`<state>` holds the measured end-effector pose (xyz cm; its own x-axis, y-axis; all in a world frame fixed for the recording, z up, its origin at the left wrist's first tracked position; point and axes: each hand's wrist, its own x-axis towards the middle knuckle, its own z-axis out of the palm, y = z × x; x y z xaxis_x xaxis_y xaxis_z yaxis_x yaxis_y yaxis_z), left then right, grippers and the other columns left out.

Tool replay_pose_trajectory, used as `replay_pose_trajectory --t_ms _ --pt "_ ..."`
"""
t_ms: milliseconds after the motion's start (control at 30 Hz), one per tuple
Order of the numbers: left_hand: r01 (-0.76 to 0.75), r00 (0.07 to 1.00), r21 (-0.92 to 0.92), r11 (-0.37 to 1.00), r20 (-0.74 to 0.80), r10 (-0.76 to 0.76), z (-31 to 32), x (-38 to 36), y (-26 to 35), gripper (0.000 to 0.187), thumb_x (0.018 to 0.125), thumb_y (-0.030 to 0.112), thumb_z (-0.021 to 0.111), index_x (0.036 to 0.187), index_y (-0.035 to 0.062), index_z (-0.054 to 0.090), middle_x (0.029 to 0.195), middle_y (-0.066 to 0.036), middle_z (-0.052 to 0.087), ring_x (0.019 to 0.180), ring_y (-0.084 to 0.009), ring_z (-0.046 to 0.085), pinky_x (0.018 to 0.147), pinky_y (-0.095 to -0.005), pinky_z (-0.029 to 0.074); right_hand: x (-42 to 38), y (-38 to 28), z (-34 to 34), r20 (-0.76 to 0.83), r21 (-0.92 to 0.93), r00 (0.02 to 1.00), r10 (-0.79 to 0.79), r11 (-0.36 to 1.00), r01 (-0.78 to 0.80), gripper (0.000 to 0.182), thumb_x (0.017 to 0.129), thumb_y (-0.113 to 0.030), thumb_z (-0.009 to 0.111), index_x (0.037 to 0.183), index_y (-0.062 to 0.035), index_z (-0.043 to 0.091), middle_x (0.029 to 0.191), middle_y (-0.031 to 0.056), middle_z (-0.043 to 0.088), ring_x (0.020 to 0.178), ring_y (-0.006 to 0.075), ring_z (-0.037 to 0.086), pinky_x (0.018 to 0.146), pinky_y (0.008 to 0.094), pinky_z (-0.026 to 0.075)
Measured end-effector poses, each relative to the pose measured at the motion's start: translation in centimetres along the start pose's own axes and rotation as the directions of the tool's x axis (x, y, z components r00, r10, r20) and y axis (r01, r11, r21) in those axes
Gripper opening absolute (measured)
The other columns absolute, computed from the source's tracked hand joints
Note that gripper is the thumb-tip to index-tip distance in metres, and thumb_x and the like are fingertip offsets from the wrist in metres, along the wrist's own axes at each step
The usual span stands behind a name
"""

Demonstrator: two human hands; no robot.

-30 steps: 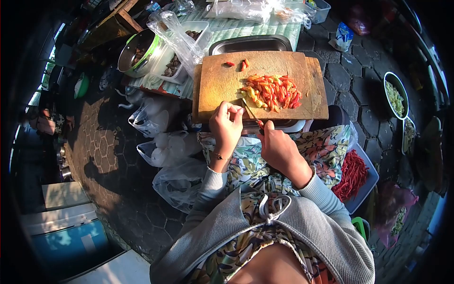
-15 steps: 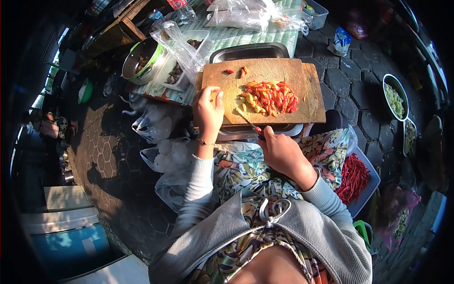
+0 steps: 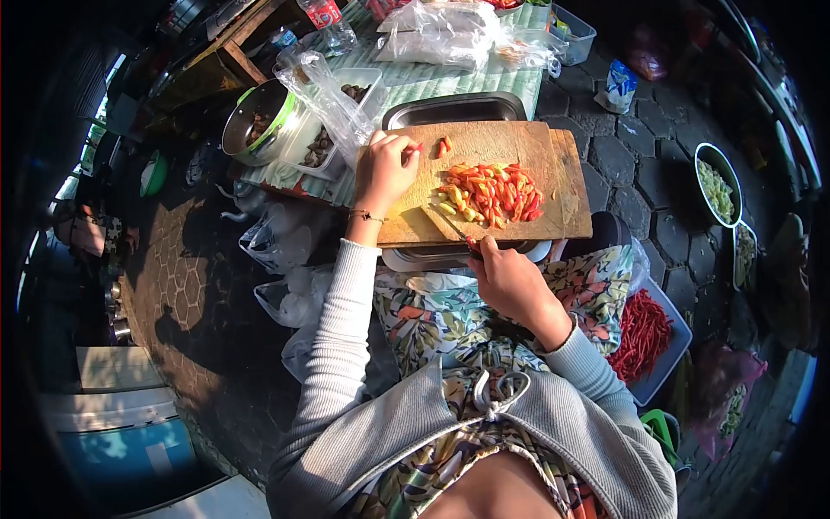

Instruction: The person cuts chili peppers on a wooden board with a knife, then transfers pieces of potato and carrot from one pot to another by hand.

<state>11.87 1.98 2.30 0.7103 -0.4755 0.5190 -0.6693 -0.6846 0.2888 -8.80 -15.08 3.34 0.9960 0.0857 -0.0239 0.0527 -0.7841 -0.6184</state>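
My left hand [image 3: 386, 173] is at the left side of the wooden cutting board [image 3: 523, 138], its fingertips pinched on a small red chili [image 3: 417, 149]. One more orange-red chili [image 3: 443, 145] lies just to the right of those fingers. A heap of cut red, orange and yellowish chilies [image 3: 497, 192] covers the middle of the board. My right hand [image 3: 517, 281], at the near edge, is closed around the handle of a knife [image 3: 446, 223]. The blade points up and left over the board, beside the heap. Beneath the board is a dark metal tray [image 3: 454, 105], partly hidden.
A plastic container [image 3: 316, 169] and a green-rimmed pot [image 3: 251, 121] stand at left on the low table [image 3: 424, 80], with plastic bags [image 3: 441, 35] behind. Right of my lap is a tub [image 3: 679, 342] of long red chilies [image 3: 641, 333]. A bowl [image 3: 718, 184] of chopped greens stands at far right.
My left hand has moved forward to the upper left of the board and taken hold of a small red chili there. My right hand has stayed near the front edge with the knife.
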Motion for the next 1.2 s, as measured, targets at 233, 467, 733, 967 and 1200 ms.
replay_pose_trajectory --t_ms 233,467,733,967,1200 --pt "0.062 0.982 -0.132 0.989 -0.171 -0.084 -1.9 -5.8 6.2 0.010 0.070 0.005 0.067 0.068 0.0057 0.057 0.069 -0.007 0.061 0.067 -0.0266 0.055 0.061 -0.0361 0.044 0.4 0.9 -0.7 -0.015 0.037 0.995 0.095 0.995 -0.094 0.025 0.089 -0.020 0.051 0.091 0.0036 0.046 0.062 0.0256 0.059 0.061 0.0439 0.060 0.055 0.0526 0.046" --pt "0.150 0.956 -0.174 0.973 -0.225 -0.188 0.1 -9.2 9.7 0.007 0.071 0.006 0.066 0.074 0.0059 0.059 0.070 -0.007 0.059 0.065 -0.0279 0.054 0.064 -0.0368 0.044 0.2 -0.3 0.1 -0.058 0.088 0.995 0.087 0.993 -0.082 0.024 0.089 -0.019 0.051 0.091 0.0035 0.046 0.061 0.0261 0.059 0.060 0.0442 0.059 0.054 0.0527 0.046" --pt "0.146 0.949 -0.214 0.966 -0.246 -0.198 0.3 -10.0 9.2 0.009 0.072 0.004 0.067 0.081 0.0033 0.066 0.076 -0.008 0.064 0.069 -0.0252 0.058 0.064 -0.0343 0.045 0.6 -1.0 0.8 -0.033 0.069 0.995 0.094 0.993 -0.092 0.025 0.089 -0.019 0.052 0.090 0.0038 0.043 0.060 0.0272 0.057 0.060 0.0458 0.057 0.054 0.0540 0.044" --pt "0.320 0.902 -0.352 0.879 -0.169 -0.396 0.3 -10.3 9.9 0.009 0.076 0.005 0.068 0.082 0.0049 0.062 0.075 -0.006 0.065 0.069 -0.0245 0.060 0.062 -0.0346 0.048 0.7 -1.4 1.4 -0.013 0.077 0.990 0.140 0.987 -0.139 0.024 0.089 -0.018 0.052 0.091 0.0047 0.044 0.062 0.0270 0.058 0.061 0.0455 0.058 0.054 0.0536 0.045" --pt "0.322 0.883 -0.347 0.881 -0.226 -0.412 1.3 -10.4 9.4 0.013 0.076 0.007 0.070 0.077 0.0053 0.057 0.070 -0.006 0.061 0.063 -0.0232 0.059 0.058 -0.0330 0.046 -0.7 -1.3 1.1 0.056 0.045 0.985 0.166 0.985 -0.169 0.023 0.088 -0.018 0.052 0.091 0.0036 0.043 0.066 0.0266 0.061 0.063 0.0435 0.061 0.054 0.0507 0.048"
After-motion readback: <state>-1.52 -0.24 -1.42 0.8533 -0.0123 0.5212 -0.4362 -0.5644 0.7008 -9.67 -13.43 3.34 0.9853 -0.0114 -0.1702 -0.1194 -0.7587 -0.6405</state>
